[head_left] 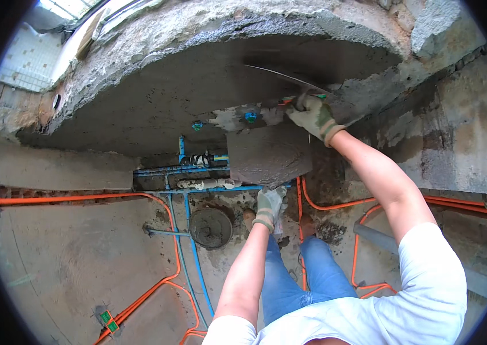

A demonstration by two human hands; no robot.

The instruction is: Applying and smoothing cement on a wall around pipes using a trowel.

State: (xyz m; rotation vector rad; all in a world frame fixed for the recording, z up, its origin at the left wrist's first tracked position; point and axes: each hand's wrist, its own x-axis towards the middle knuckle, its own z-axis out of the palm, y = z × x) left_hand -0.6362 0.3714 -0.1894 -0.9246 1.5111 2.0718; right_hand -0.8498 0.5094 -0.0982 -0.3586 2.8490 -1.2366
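My gloved right hand point(315, 118) is closed round the handle of a plastering trowel point(292, 78), whose thin blade edge lies against the grey mortar-coated wall point(157, 92). Below it, my gloved left hand point(271, 206) grips a square hawk point(266, 152) from its near side; wet mortar lies on the hawk's top. The hawk's handle is hidden by my glove. Two blue pipe fittings point(250, 117) stick out of the wall between the hawk and the coated area, with a paler uncoated patch round them.
A round bucket of mortar point(210, 228) stands left of my legs. Blue pipes point(194, 253) and orange conduits point(77, 199) run across the floor and low walls. A grey beam-like length point(381, 238) lies to the right. Rough broken masonry point(140, 49) edges the wall top.
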